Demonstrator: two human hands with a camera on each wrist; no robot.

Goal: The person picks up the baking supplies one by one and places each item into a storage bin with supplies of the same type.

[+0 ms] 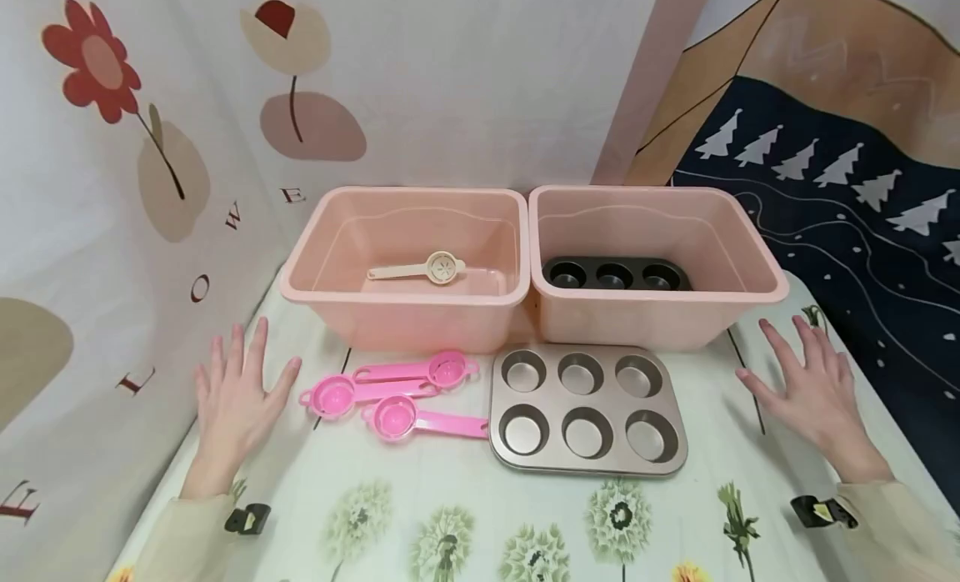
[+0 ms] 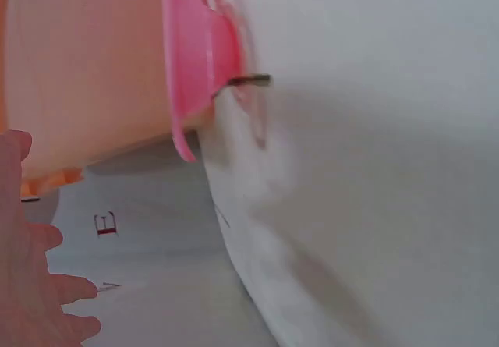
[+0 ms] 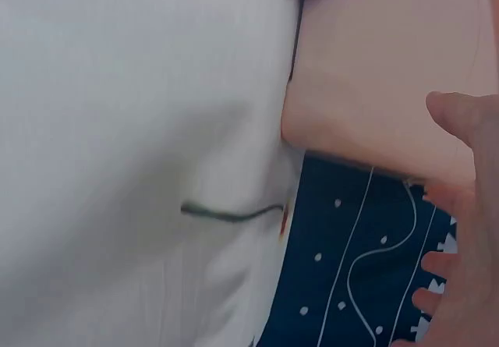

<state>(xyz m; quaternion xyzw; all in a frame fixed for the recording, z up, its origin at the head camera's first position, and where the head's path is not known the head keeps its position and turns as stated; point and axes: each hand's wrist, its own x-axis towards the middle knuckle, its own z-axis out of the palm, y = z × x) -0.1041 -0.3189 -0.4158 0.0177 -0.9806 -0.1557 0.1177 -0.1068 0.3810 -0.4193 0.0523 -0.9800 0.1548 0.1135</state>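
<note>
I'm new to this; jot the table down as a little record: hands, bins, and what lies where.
Left hand: spread, holding nothing
Right hand: spread, holding nothing
Left bin: cream egg separator inside
Right bin: dark muffin tin inside
In front of bins: three pink egg separators on the left, lighter six-cup tin on the right

Three egg separators (image 1: 429,421) are hot pink, the six-cup muffin pan (image 1: 552,402) bronze-grey, the bins (image 1: 412,324) peach-pink, the tablecloth (image 1: 480,494) dandelion-printed.
</note>
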